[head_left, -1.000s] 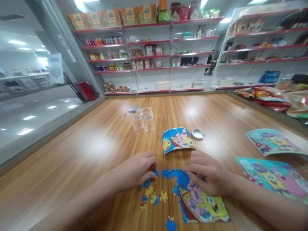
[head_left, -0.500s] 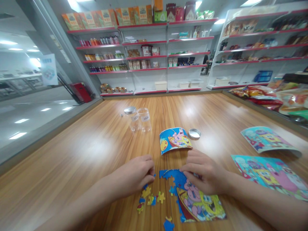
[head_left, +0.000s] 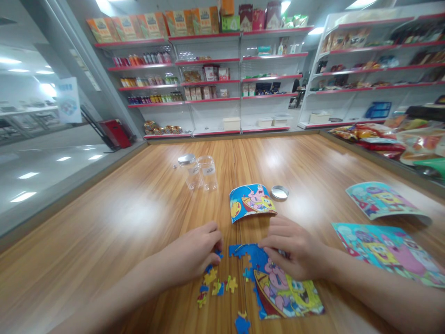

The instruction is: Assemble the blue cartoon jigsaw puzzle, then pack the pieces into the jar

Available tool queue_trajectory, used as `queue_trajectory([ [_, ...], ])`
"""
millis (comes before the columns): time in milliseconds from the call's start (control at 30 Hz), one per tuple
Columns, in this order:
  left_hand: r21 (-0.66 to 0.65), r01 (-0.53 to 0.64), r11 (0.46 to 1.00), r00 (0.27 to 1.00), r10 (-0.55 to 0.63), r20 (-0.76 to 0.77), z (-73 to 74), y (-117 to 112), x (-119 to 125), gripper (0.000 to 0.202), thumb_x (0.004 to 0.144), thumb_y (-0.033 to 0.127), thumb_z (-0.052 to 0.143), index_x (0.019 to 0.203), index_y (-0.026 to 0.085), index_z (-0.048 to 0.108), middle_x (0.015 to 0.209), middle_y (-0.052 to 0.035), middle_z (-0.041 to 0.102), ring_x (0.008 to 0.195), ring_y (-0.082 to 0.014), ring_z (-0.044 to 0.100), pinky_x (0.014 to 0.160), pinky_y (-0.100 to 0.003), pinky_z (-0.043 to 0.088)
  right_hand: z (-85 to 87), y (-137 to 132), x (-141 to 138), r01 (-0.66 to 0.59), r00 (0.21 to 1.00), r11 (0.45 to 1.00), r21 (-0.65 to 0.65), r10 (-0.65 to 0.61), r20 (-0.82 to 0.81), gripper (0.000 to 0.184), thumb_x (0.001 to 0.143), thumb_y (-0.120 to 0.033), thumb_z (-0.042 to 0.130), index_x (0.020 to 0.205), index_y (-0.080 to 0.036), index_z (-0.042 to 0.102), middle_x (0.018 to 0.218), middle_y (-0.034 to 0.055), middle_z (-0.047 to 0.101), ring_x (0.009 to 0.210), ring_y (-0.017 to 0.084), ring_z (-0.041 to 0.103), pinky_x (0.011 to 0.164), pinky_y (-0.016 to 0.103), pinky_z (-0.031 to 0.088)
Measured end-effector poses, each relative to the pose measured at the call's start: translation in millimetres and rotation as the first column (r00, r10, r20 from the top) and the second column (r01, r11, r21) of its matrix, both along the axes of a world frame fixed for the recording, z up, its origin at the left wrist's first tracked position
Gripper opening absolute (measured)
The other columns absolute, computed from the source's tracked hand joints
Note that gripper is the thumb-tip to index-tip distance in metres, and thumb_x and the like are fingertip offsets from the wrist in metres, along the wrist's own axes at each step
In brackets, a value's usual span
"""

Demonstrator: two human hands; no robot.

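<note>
A partly assembled cartoon jigsaw puzzle (head_left: 285, 294) lies on the wooden table (head_left: 139, 218) close to me. My right hand (head_left: 295, 253) rests flat on its upper part, fingers stretched toward the blue top edge. My left hand (head_left: 194, 253) sits just left of the puzzle, fingers curled and pinched on a small blue puzzle piece (head_left: 218, 254). Several loose yellow and blue pieces (head_left: 217, 285) lie below that hand, and one more blue piece (head_left: 242, 322) lies near the front edge. A curved reference picture (head_left: 251, 202) stands beyond both hands.
Two clear jars (head_left: 200, 172) stand farther back, one capped, and a loose metal lid (head_left: 280, 192) lies beside the reference picture. Two more cartoon sheets (head_left: 385, 248) lie at right. Snack bags (head_left: 392, 139) line the right edge. Store shelves (head_left: 215, 69) fill the background.
The view has shifted slightly, so everything sits a little to the left. My left hand has drawn its fingers in around the blue piece; my right hand stays on the puzzle.
</note>
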State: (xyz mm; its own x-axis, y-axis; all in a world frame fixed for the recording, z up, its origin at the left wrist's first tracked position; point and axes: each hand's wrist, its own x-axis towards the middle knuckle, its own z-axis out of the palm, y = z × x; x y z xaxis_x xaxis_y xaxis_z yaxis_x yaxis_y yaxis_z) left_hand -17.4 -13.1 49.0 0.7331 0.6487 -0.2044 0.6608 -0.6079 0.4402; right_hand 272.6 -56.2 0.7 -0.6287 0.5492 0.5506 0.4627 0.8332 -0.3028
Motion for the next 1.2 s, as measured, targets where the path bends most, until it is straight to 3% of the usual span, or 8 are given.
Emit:
queue_trajectory([
  [100,-0.044,0.028,0.999,0.999,-0.027,0.024,4.5,-1.9,0.5,0.009,0.085,0.016,0.062,0.093,0.018,0.060,0.103,-0.0025,0.059,0.089,-0.0185,0.058,0.078,-0.032,0.045,-0.4,0.0,-0.3,0.002,1.000,1.000,0.002,-0.002,-0.002,0.013,0.090,-0.012,0.057,0.097,-0.015,0.068,0.077,0.0062,0.061,0.074,0.020,0.051,0.070,0.038,0.038],
  [233,-0.081,0.032,0.996,0.997,-0.026,0.079,4.9,-6.0,4.9,0.006,0.087,0.014,0.061,0.090,0.018,0.058,0.089,0.0009,0.062,0.081,-0.0163,0.057,0.070,-0.028,0.041,0.2,0.3,-0.8,0.009,1.000,1.000,0.001,-0.009,-0.003,0.013,0.090,-0.011,0.057,0.097,-0.015,0.068,0.076,0.0054,0.060,0.073,0.020,0.050,0.069,0.037,0.037],
  [367,-0.077,0.008,0.997,0.964,0.013,0.266,-6.7,-12.9,14.6,0.006,0.092,0.015,0.060,0.093,0.020,0.062,0.087,0.0023,0.066,0.078,-0.0137,0.057,0.071,-0.026,0.042,4.9,-1.3,-3.2,-0.013,1.000,1.000,0.000,0.013,-0.013,0.017,0.090,-0.012,0.058,0.103,-0.015,0.068,0.078,0.0059,0.061,0.074,0.020,0.051,0.069,0.037,0.037],
  [533,-0.031,-0.019,0.999,0.900,0.031,0.435,-28.8,-23.0,27.9,0.013,0.093,0.014,0.062,0.101,0.023,0.067,0.095,0.0017,0.069,0.088,-0.0143,0.061,0.079,-0.027,0.043,12.3,-6.8,-10.8,-0.137,0.990,0.990,-0.025,0.137,-0.017,0.029,0.086,-0.008,0.056,0.111,-0.014,0.067,0.096,0.0091,0.068,0.083,0.021,0.053,0.074,0.039,0.041],
  [767,-0.003,-0.042,0.999,0.874,0.038,0.484,-45.6,-26.5,37.0,0.009,0.092,0.013,0.065,0.093,0.021,0.068,0.089,-0.0001,0.065,0.087,-0.0148,0.060,0.077,-0.026,0.044,13.6,-6.1,-13.8,-0.220,0.975,0.973,-0.064,0.220,-0.017,0.033,0.081,-0.006,0.055,0.111,-0.014,0.065,0.099,0.0062,0.073,0.083,0.021,0.052,0.076,0.041,0.041],
  [1200,0.018,-0.097,0.995,0.875,0.076,0.478,-41.3,-23.9,34.8,0.010,0.095,0.020,0.062,0.098,0.022,0.071,0.089,-0.0029,0.063,0.084,-0.0166,0.059,0.075,-0.029,0.046,12.5,-5.2,-12.0,-0.204,0.976,0.974,-0.097,0.210,0.055,0.037,0.080,-0.007,0.056,0.114,-0.014,0.067,0.100,0.0065,0.073,0.083,0.022,0.051,0.080,0.043,0.041],
])
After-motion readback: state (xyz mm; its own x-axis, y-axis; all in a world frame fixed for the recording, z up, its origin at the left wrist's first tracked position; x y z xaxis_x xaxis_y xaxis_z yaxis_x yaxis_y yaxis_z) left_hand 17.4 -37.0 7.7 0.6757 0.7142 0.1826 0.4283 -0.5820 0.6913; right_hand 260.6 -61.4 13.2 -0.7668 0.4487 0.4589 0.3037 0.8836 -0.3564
